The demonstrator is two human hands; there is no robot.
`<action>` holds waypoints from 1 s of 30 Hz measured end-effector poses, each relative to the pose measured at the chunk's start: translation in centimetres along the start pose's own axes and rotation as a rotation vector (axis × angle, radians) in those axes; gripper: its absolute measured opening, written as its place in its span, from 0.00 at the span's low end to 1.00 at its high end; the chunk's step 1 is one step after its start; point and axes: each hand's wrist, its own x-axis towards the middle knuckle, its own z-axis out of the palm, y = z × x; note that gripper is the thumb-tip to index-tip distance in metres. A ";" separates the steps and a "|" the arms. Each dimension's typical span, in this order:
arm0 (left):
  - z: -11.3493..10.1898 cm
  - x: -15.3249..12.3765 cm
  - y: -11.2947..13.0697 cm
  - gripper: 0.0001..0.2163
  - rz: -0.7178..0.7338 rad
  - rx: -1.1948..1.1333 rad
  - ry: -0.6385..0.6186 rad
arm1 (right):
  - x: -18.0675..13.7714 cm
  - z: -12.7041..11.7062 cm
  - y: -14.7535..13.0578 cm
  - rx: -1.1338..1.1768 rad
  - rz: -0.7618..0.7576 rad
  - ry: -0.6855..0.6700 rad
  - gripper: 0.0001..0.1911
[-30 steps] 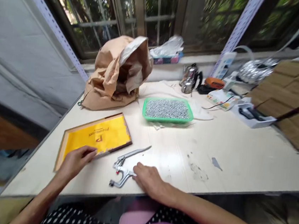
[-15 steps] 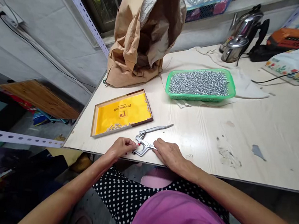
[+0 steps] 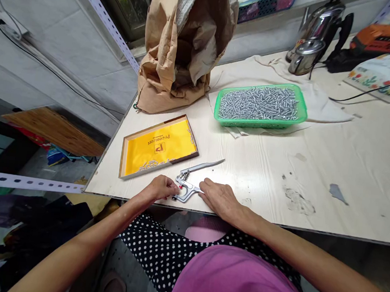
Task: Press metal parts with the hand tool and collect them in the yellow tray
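Observation:
A pair of grey metal snap-fastener pliers [image 3: 189, 194] lies near the table's front edge, its handles spread apart with a spring between them and a small red piece at its jaws. My right hand [image 3: 220, 196] is closed over the lower handle, hiding most of it. At the jaws, my left hand [image 3: 163, 188] has its thumb and fingers pinched together; what they hold is too small to make out. Just behind the left hand lies a shallow box [image 3: 123, 159] with a yellow lining and several small metal pins in it.
Farther back on the table stands a green basket [image 3: 265, 124] filled with metal pins. A large open brown paper bag [image 3: 160, 59] is at the back left. The back right holds a metal kettle [image 3: 321, 27], a small metal pot [image 3: 306, 58] and an orange-and-black device [image 3: 382, 41].
The camera view has shifted slightly. My left hand stays pinched at the jaws and my right hand stays on the handle, with hardly any movement.

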 end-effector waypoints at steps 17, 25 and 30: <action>0.9 -1.6 -0.4 0.18 -0.055 -0.121 -0.017 | 0.8 -2.0 2.2 -0.174 -0.078 0.138 0.43; 2.0 -4.0 0.8 0.11 0.112 0.310 0.274 | 0.0 -0.5 1.6 -0.163 -0.108 0.159 0.33; 3.9 -3.5 2.7 0.18 0.715 0.594 0.396 | -0.2 0.2 1.6 -0.129 -0.115 0.207 0.35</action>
